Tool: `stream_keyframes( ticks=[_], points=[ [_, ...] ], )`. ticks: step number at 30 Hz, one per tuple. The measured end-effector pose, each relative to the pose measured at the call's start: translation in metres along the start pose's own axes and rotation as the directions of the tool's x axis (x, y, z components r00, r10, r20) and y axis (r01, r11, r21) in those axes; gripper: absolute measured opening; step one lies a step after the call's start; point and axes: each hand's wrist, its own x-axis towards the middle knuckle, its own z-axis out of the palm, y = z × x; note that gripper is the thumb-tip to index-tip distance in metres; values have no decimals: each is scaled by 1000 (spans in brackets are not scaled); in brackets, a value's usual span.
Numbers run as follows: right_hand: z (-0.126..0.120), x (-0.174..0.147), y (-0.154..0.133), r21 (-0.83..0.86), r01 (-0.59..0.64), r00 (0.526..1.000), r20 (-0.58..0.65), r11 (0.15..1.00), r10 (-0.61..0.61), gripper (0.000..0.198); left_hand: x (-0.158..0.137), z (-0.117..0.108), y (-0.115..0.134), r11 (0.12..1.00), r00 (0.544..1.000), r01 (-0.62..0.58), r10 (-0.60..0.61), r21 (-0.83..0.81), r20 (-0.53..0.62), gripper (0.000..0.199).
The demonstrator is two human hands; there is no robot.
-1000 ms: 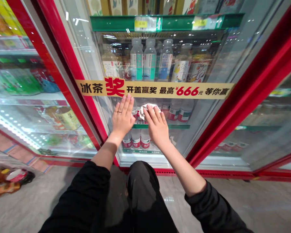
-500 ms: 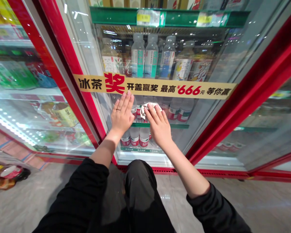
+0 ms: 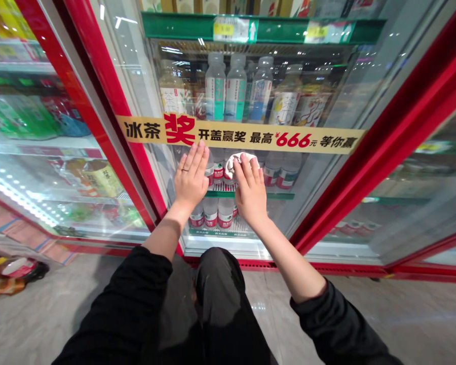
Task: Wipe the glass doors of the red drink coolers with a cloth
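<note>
My left hand (image 3: 192, 177) lies flat on the glass door (image 3: 327, 177) of a drinks fridge, fingers straight, with nothing in it. Its fingertips touch the lower edge of a yellow strip sticker (image 3: 222, 136) bearing black and red lettering. Just to the right, my right hand (image 3: 252, 195) presses a crumpled white cloth (image 3: 232, 163) against the glass below the sticker. Part of the cloth is hidden under the fingers. Behind the glass are bottles with red labels (image 3: 225, 215), on shelves below the sticker.
Soda bottles (image 3: 215, 94) and tea bottles stand on the shelf above, inside the fridge. Red door frames (image 3: 137, 157) run down both sides. Another lit fridge is at the left. On the floor at far left lie several drink bottles (image 3: 19, 267). My knees are close to the fridge base.
My right hand has slid a little to the right and up over the glass, taking the white cloth with it. My left hand has stayed in nearly the same spot.
</note>
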Motion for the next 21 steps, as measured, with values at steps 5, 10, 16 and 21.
stream_keyframes(
  ticks=[5,10,16,21],
  points=[
    [4,-24,12,3,12,1000,18,1000,-12,84,1,-2,-1,1000,1000,-15,14,24,14,84],
    [-1,-10,15,15,-83,995,-50,996,84,89,0,1,-1,1000,1000,4,-4,0,-6,84],
    [-5,-4,-3,-32,48,996,72,998,-46,82,0,2,-3,1000,999,-28,28,14,-25,80],
    [-2,-28,18,-37,-30,999,43,999,32,85,0,3,-6,995,993,-83,88,60,-82,81]
  ],
)
